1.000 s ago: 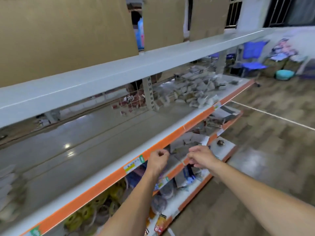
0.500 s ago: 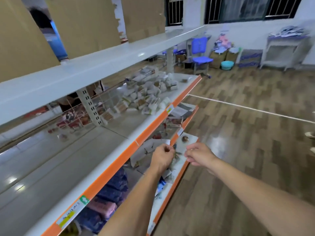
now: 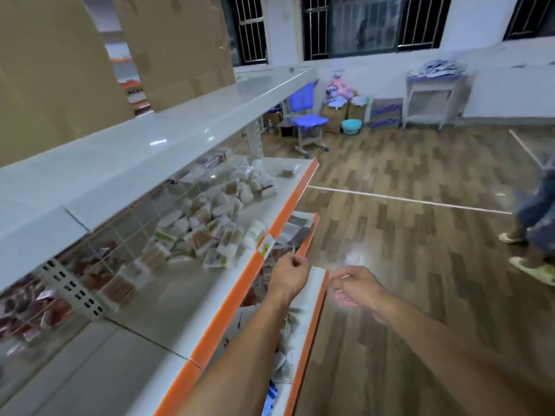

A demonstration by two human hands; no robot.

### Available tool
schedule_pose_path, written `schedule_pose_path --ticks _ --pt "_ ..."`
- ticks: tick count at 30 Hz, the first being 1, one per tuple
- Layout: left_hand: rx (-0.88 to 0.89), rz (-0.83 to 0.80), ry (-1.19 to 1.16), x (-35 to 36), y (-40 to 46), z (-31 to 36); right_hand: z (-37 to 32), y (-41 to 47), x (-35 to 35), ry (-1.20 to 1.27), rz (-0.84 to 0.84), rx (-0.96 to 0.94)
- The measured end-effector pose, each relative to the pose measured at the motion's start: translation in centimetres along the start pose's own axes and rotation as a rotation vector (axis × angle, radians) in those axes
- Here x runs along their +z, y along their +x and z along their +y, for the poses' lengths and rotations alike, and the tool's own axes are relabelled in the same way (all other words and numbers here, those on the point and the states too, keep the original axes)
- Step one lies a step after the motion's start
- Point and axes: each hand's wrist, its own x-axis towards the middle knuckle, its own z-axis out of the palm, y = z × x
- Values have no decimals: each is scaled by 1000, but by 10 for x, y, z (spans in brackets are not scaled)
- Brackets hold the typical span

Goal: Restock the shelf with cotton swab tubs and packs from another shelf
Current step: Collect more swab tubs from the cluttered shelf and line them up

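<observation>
Head view: both hands (image 3: 289, 276) (image 3: 354, 286) curled, beside the swab shelf (image 3: 240, 283).

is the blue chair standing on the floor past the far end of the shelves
Yes, the blue chair stands on the wooden floor beyond the far end of the shelf unit, beside a teal basin.

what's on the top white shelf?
Tall cardboard boxes stand along the top white shelf, its front strip bare. They hide whatever sits behind them; one gap shows only blurred red and white goods.
</observation>
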Motion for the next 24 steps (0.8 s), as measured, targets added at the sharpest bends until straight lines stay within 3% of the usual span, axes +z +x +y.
schedule_pose_path --ticks 8,24 --pt "0 36 -8 -1 82 20 -40 76 -8 -16 4 -31" --pt "-192 282 37 34 226 66 -141 263 -62 -184 -279 -128"
